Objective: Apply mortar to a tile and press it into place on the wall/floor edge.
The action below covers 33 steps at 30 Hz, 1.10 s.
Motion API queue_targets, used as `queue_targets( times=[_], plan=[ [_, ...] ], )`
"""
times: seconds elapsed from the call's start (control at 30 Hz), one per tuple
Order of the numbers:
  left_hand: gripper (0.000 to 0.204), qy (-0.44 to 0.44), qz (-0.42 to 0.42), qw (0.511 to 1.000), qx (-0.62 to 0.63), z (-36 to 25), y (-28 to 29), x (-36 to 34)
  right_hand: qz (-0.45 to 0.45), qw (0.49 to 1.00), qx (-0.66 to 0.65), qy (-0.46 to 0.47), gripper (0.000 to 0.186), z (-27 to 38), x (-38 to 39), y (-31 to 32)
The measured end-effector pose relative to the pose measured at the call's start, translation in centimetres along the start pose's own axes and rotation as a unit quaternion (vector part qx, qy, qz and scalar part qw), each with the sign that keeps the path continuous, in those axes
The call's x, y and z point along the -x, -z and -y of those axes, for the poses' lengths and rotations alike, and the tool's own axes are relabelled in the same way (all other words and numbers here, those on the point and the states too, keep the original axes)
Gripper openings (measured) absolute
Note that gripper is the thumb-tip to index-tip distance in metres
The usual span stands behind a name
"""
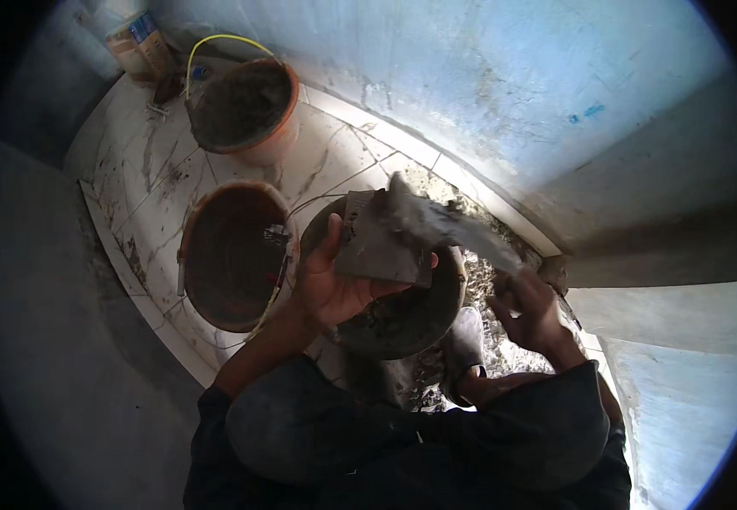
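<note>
My left hand (338,293) grips a grey square tile (377,246) from its near side, with the thumb up along its left edge. In my right hand (530,310) is a trowel (462,229), blurred by motion, its blade over the tile's far right corner. Dark wet-looking mortar shows on that part of the tile, partly hidden by the blade. Below both hands stands a round dark bucket (462,297); its contents are too shadowed to make out.
Left of my hands stands a brown bucket (188,276) with a wire handle. Farther back, an orange bucket (270,151) with a yellow handle holds grey mix. A cardboard box (140,51) sits in the far left corner. Blue walls (487,76) enclose the tiled floor (334,149).
</note>
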<state>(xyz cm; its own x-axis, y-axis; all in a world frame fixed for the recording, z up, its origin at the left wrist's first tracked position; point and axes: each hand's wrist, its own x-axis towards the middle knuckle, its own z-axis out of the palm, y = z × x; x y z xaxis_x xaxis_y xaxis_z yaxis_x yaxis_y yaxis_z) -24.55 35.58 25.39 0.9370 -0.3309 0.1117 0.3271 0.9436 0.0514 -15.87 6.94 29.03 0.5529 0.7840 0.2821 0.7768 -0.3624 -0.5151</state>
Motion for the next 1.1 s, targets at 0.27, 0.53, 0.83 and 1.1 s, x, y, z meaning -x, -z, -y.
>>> queue_targets(
  times=[0.27, 0.53, 0.83, 1.1],
  plan=[
    [0.070, -0.072, 0.033, 0.996, 0.050, 0.8, 2.1, 0.1, -0.057, 0.994, 0.089, 0.012, 0.026, -0.4, 1.0, -3.2],
    [0.061, -0.137, 0.014, 0.987, 0.080, 1.4, 2.6, 1.4, -0.061, 0.986, 0.131, 0.079, 0.026, 0.1, -0.3, -1.9],
    [0.058, -0.189, 0.042, 0.977, 0.085, 0.6, 3.6, 2.5, -0.017, 0.985, 0.142, 0.101, 0.028, -1.0, 0.6, -0.9],
    [0.061, -0.166, 0.062, 0.982, 0.057, -0.9, 3.3, 2.7, -0.053, 0.997, -0.021, 0.048, 0.034, -0.2, 0.3, -0.1]
  ],
)
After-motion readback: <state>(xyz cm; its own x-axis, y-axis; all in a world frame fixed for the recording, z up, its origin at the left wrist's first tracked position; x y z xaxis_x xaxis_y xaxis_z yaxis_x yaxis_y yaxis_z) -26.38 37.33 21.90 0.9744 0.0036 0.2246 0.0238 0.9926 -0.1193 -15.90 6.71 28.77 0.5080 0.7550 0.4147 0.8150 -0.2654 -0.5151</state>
